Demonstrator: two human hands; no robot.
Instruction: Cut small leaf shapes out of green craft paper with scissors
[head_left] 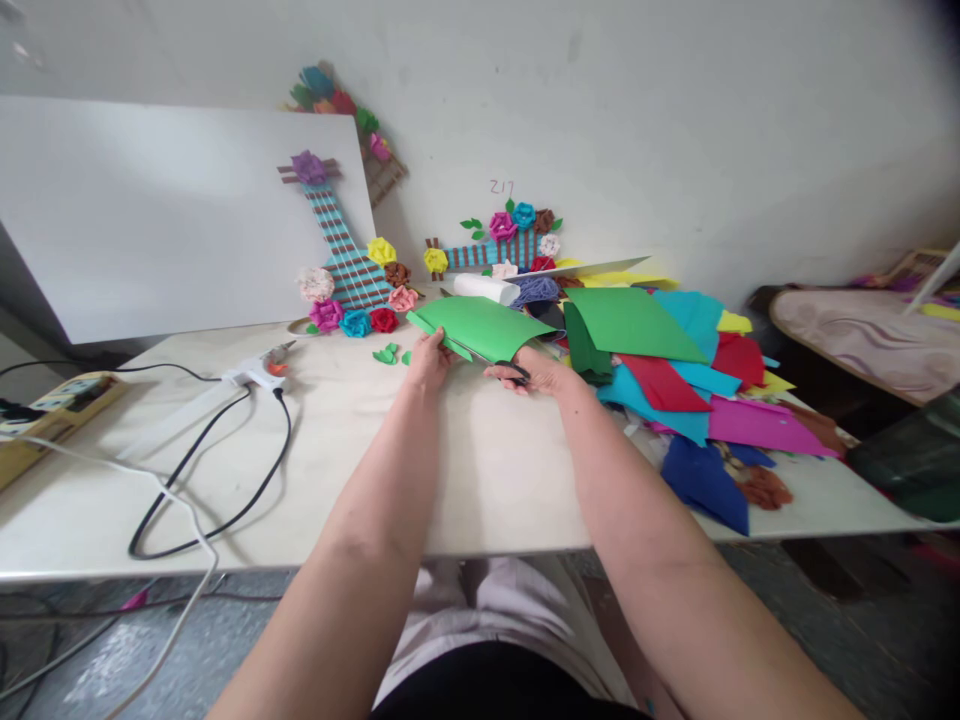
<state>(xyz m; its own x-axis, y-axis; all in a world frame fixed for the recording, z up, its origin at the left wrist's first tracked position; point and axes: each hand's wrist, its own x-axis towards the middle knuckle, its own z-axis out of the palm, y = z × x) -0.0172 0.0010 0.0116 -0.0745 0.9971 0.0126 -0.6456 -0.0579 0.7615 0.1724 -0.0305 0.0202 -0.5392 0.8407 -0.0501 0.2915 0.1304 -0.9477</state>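
Note:
A bright green sheet of paper (487, 322) is held above the table, its near edge facing me. My left hand (430, 358) pinches that sheet at its left end. In my right hand (536, 372) is a pair of scissors (512, 369), with the fingers closed round the handles and the blades along the sheet's near edge. A narrow strip shows at the cut on the left. Small green paper leaves (385, 354) lie on the table just left of my left hand.
Colored paper sheets (637, 325) pile up on the right. A white glue gun (257, 372) with a looped black cord lies left, near a power strip (64, 415). Flower-decorated guitar-shaped crafts (349, 255) lean at the back, beside a white board (180, 215).

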